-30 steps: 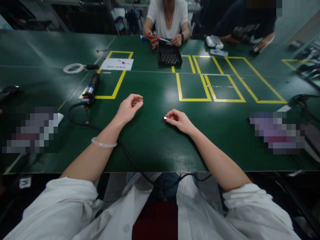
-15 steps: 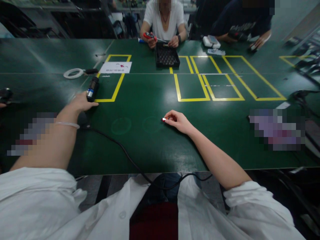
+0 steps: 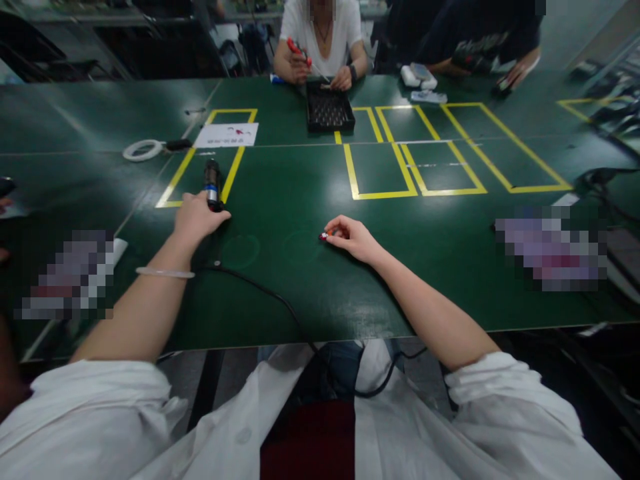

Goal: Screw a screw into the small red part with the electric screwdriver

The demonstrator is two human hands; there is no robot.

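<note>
Left hand (image 3: 197, 217) is gripping the tool (image 3: 212, 177) by its near end, over a yellow outline (image 3: 235, 175), thumb sticking out; how firmly, I cannot tell, and a loose hold could let it roll. Right hand (image 3: 356, 240) is pinching a red part (image 3: 323, 237), which could slip free if squeezed off-centre. Beyond, a cord (image 3: 265, 288) is trailing over the edge of the table (image 3: 285, 167), where it could snag.

White rolled sleeves (image 3: 510, 397), pale bangle (image 3: 165, 273), dark red top (image 3: 310, 447).
</note>
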